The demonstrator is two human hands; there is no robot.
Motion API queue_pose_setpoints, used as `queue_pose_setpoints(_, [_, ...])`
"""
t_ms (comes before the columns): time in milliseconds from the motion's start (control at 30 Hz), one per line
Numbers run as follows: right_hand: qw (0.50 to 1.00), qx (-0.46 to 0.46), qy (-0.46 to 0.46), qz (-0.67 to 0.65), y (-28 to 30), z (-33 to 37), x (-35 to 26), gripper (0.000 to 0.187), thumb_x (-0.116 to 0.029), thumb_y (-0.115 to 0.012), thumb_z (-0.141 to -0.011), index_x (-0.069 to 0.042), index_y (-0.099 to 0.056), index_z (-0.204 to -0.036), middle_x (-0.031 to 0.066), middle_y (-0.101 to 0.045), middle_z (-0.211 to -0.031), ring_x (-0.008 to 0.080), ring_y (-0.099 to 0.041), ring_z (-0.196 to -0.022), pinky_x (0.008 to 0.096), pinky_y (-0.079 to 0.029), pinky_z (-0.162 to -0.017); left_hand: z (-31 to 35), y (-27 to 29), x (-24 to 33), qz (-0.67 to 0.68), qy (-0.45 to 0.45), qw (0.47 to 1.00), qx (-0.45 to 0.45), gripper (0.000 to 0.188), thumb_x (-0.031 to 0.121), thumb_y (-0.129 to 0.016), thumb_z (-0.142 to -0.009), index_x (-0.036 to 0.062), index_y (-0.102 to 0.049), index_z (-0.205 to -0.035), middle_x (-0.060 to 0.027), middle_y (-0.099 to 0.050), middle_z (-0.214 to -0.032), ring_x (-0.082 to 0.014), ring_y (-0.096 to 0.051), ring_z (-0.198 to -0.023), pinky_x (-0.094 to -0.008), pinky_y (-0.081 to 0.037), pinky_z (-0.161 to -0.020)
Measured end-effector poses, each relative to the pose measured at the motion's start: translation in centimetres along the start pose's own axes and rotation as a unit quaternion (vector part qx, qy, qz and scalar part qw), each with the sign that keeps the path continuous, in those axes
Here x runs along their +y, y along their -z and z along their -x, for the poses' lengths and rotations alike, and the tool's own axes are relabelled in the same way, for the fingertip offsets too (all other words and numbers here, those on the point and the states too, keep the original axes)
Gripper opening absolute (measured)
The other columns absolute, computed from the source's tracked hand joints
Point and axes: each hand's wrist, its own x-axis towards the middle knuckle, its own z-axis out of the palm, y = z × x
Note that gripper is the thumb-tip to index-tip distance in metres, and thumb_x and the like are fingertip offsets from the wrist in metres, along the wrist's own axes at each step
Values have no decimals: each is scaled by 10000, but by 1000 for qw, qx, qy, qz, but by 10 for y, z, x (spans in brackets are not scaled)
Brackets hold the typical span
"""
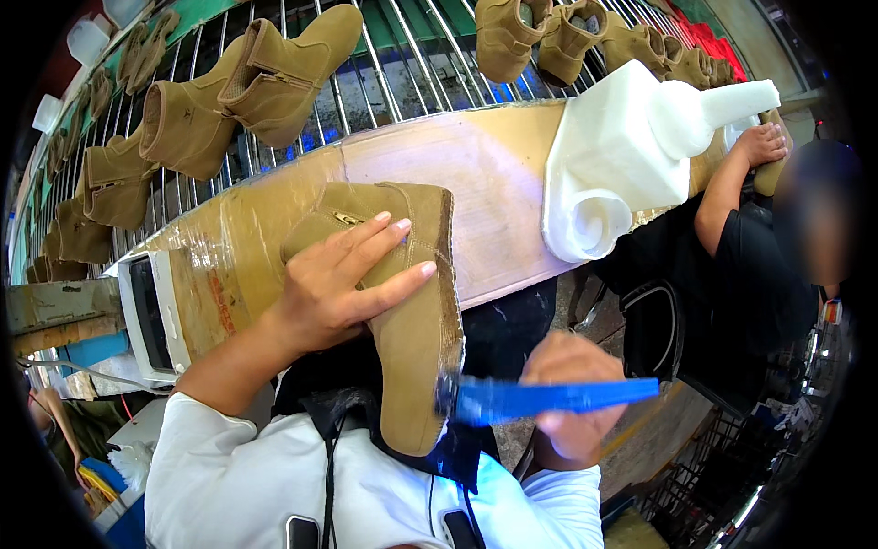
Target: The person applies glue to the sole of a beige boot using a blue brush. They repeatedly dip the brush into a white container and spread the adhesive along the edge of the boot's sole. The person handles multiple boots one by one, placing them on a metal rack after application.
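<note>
A tan suede ankle boot (pixel 402 348) lies on its side at the table's near edge, its toe toward me and a short zip near its top. My left hand (pixel 343 279) holds it, fingers stretched across the upper; part of that hand's grip is hidden. My right hand (pixel 576 389) is closed around the flat handle of a blue brush (pixel 558 399). The brush's dark head meets the boot's edge near the toe, where the sole side shows a pale, rough border. Motion slightly blurs the right hand.
A white plastic bottle (pixel 613 137) with a long spout and round cup stands on the cardboard-covered table (pixel 494 183). Beyond it, several tan boots (pixel 283 78) rest on a metal-bar rack (pixel 393 64). A white device (pixel 155 316) sits left. At right, a co-worker's hand (pixel 764 145) touches a tan boot.
</note>
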Motion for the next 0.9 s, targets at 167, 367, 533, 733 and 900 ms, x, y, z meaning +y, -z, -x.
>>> queue_pose_setpoints(167, [996,89,-5,-8,0,1,-3,209,-165,-727,-757,22,-661,-823,138,-648,-764,227,-599,-613,325,-465,-551,-6,1,1,9,3,1000,1,559,202,-742,-649,279,-639,-1193,-148,-608,-1211,-318,-636,-1044,-358,-539,-780])
queue_pose_setpoints(367, [996,64,35,44,1,-2,-12,216,-184,-760,-756,-2,-661,-813,122,-650,-729,227,-608,-599,322,-482,-542,-16,9,2,17,-1,1000,-26,638,192,-752,-619,299,-613,-1233,-157,-597,-1221,-332,-634,-1041,-380,-535,-810])
queue_pose_setpoints(533, [993,75,48,-76,-1,16,-19,236,-153,-760,-760,-3,-632,-890,136,-647,-787,253,-647,-632,326,-517,-558,-19,14,0,27,5,999,-42,670,120,-729,-605,276,-609,-1246,-162,-601,-1208,-334,-635,-1036,-387,-528,-819])
queue_pose_setpoints(733, [920,203,242,232,-37,27,28,253,-120,-680,-831,-38,-502,-990,113,-514,-895,220,-579,-656,297,-491,-543,-27,14,4,10,38,999,-22,681,65,-697,-597,233,-609,-1252,-155,-616,-1186,-307,-647,-1015,-371,-528,-778])
queue_pose_setpoints(900, [939,222,141,221,-19,24,37,323,-324,-636,-883,-19,-562,-959,130,-557,-911,213,-558,-766,311,-457,-675,-25,14,-2,-10,14,1000,-21,582,170,-781,-626,160,-627,-1187,-158,-635,-1178,-305,-659,-1002,-368,-530,-772])
